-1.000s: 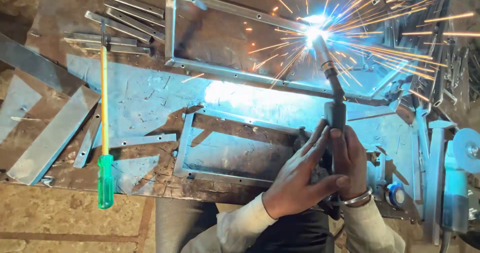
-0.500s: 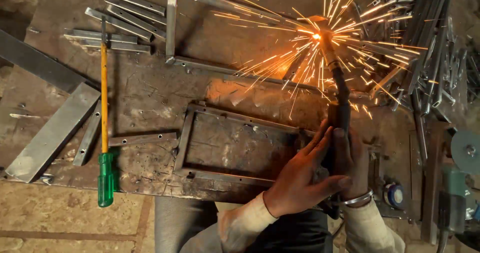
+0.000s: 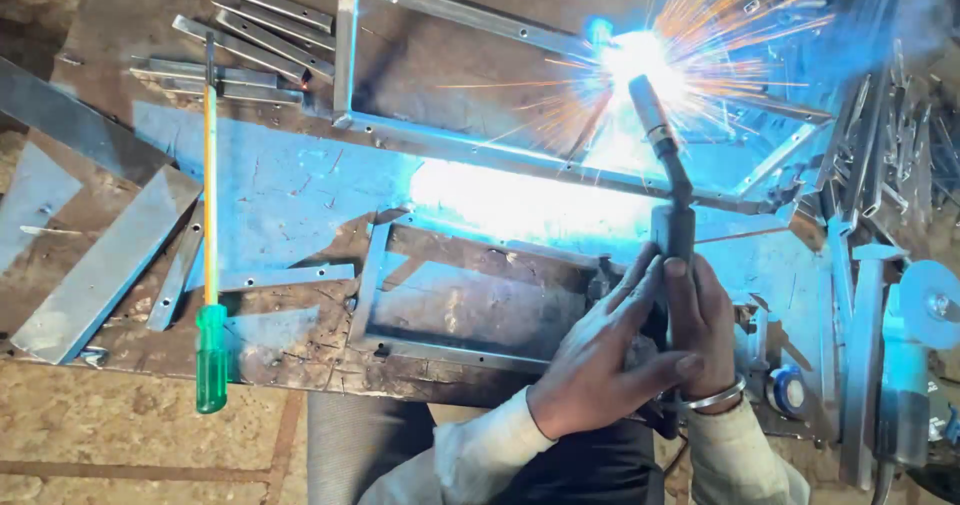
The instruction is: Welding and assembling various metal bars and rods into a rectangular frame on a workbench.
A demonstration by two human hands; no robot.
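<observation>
- The right hand (image 3: 705, 330) and left hand (image 3: 600, 370) are both gripping the welding torch (image 3: 668, 180), fingers wrapped tight round its handle.
- The torch tip is touching the far corner of the metal frame (image 3: 480, 145), throwing sparks.
- A green-handled screwdriver (image 3: 210, 295) is lying well left of the frame.
- Against half a second ago, blue-white glare is replacing the orange sparks.
- No labelled packages are showing.

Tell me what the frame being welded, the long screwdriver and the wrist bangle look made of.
Frame: bare grey angle metal, likely steel; punched holes, and it throws sparks under the arc.
Screwdriver: translucent green plastic handle by its glassy look; the shaft looks yellow, material unclear.
Bangle: plain silvery metal band with a dull shine on the right wrist; which metal cannot be told.
</observation>
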